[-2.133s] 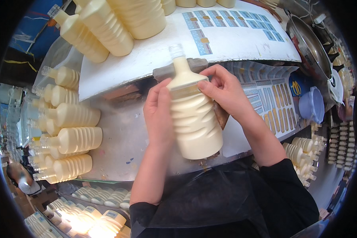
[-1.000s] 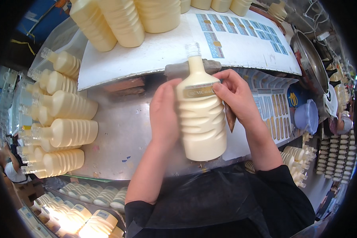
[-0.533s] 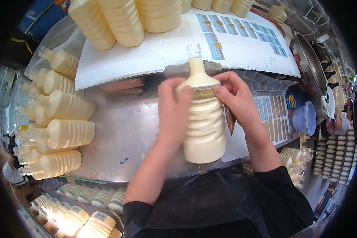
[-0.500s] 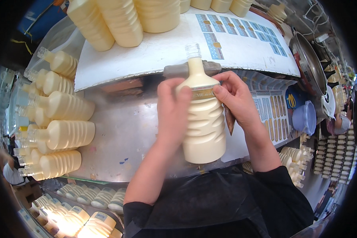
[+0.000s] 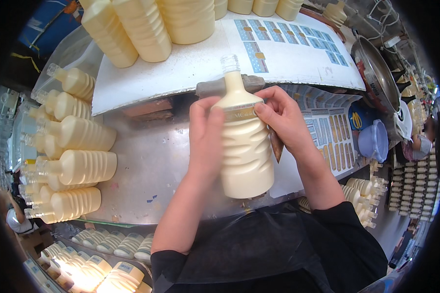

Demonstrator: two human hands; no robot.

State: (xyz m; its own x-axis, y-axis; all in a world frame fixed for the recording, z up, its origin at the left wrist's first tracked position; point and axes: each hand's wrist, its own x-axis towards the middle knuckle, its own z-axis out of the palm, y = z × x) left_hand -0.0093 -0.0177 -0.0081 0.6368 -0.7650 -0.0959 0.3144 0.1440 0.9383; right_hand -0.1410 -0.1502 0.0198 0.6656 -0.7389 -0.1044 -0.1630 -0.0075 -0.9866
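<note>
A cream plastic bottle [image 5: 247, 168] with a ribbed body and a clear threaded neck leans in front of me, neck pointing away. Its neck end lies by a grey padded block [image 5: 215, 88]. Across its shoulder runs a gold and pale-blue label strip [image 5: 239, 112]. My left hand [image 5: 205, 132], slightly blurred, is closed round the left side, its thumb on the strip's left part. At the strip's right end, my right hand [image 5: 283, 117] presses its thumb against the bottle. A brown pointed flat tool [image 5: 276, 146] sticks out below the right hand's palm; its upper part is hidden.
Cream bottles [image 5: 85, 134] lie stacked at the left, and others [image 5: 142, 31] stand on the raised white board [image 5: 142, 80]. Label pieces [image 5: 256, 57] lie on that board; label sheets [image 5: 335, 141] are at the right, near a lilac bucket [image 5: 374, 141] and a large pan [image 5: 376, 63].
The bottle and both hands appear slightly further left in the view, as does the board. My left thumb has shifted a little left and down along the label strip.
</note>
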